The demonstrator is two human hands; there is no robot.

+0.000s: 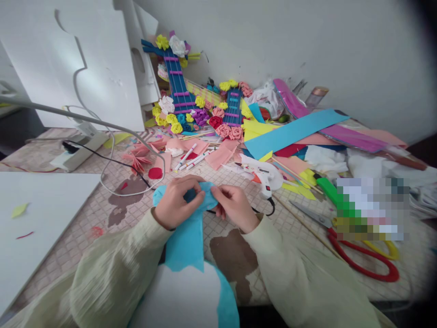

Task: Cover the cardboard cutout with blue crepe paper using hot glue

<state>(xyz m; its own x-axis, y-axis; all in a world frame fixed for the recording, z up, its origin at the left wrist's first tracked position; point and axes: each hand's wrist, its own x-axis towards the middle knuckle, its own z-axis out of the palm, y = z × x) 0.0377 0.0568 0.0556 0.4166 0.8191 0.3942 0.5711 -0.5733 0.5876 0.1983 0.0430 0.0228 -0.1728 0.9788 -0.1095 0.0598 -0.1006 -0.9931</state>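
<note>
A white guitar-shaped cutout (184, 296) lies at the table's front edge, its lower end toward me. Blue crepe paper (184, 241) covers its neck and runs along the rim of the body. My left hand (180, 200) lies over the head end, thumb and fingers closed on the blue paper there. At the right corner of the same end, my right hand (235, 202) pinches the paper's edge between thumb and fingers. Just beyond my right hand rests a white glue gun (264, 180). My palms hide part of the head end.
Large red-handled scissors (362, 259) and a thin stick (307, 223) lie at right. White markers (194, 159) and paper scraps sit ahead. Flower-decorated paper guitars (179, 86) lean on the wall. At left are a power strip (78, 148), a looping cable, and a white board (44, 218).
</note>
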